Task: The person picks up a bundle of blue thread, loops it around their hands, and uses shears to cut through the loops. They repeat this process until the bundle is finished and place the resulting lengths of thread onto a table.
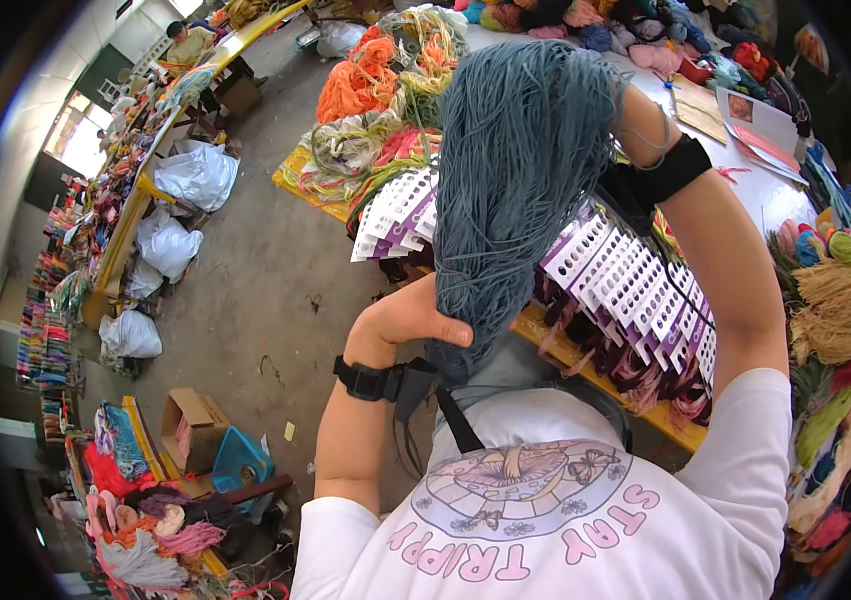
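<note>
A large skein of grey-blue thread (530, 160) hangs in front of me, raised at its far end and narrowing toward my body. My left hand (407, 318) grips its lower end, thumb across the front and fingers hidden behind the strands. The upper end drapes over my right hand (645, 125), which bears the skein up; its fingers are covered by the thread, and a loose strand loops over the back of the hand. Below the skein, punched white and purple cards (630, 290) lie in overlapping rows, with dark purple and pink threads (595, 350) hanging from them.
Orange yarn (360, 75) and mixed skeins are heaped on the yellow-edged table (660, 425). Papers (760, 130) lie at the far right, beside more coloured yarn (830, 310). White sacks (195, 175), a cardboard box (193, 425) and a blue basket (242, 460) stand leftward. Another person (188, 45) sits far left.
</note>
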Motion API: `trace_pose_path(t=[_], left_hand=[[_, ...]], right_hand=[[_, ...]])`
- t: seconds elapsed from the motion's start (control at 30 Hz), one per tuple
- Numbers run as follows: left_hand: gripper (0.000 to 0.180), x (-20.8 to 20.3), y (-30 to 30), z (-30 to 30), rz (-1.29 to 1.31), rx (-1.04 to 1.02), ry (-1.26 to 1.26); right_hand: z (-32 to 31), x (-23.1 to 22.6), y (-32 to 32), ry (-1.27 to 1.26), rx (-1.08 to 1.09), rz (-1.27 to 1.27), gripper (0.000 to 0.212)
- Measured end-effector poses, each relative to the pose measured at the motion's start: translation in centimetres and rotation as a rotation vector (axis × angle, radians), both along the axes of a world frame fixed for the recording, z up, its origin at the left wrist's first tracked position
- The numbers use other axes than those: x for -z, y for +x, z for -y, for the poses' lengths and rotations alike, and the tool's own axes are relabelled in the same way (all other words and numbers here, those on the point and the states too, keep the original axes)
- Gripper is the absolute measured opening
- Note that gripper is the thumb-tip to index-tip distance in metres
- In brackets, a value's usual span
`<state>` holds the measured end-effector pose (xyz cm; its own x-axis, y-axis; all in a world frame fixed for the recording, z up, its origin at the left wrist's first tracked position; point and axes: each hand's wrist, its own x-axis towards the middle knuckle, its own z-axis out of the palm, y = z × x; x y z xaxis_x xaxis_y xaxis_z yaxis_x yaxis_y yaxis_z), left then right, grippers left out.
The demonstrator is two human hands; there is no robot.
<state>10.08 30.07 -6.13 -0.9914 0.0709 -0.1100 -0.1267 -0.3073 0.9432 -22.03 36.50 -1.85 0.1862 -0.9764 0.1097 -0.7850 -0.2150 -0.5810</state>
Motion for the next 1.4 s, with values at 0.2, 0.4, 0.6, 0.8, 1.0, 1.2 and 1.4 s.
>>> trace_pose_path(t=[0.2,0.4,0.6,0.8,1.0,1.2,1.4], left_hand=[[0.069,-3.6,3.9,-0.3,0.031,0.035,0.219],[0.057,-3.5,5.5,-0.2,-0.492,-0.1,0.584],[0.072,-19.1,-1.3,0.2,-0.831,-0.315,0.251],[0.057,-24.3,-4.9,4.8,-0.666,-0.317,-0.048],[0.064,-21.9,-2.2,11.9,-0.68,-0.658,-0.403],[0.039,-18.1,-0.3,10.0,-0.168,-0.439,-1.641],[0.021,-9.6,-0.3,10.8,-0.156,-0.586,-1.67]], right_hand=[[4.1,-1.6,1.0,0.028,0.002,-0.182,0.057],[4.4,-2.2,5.5,0.028,-0.015,-0.365,0.058],[6.3,-3.5,10.8,0.149,-0.106,-0.132,0.056],[7.4,-10.2,14.7,0.097,-0.391,0.197,0.062],[0.8,-15.7,12.7,0.0,-0.802,0.495,0.073],[-6.0,-21.1,8.5,-0.068,-0.759,1.004,0.088],[-6.5,-22.7,0.5,-0.017,-0.693,0.975,0.091]])
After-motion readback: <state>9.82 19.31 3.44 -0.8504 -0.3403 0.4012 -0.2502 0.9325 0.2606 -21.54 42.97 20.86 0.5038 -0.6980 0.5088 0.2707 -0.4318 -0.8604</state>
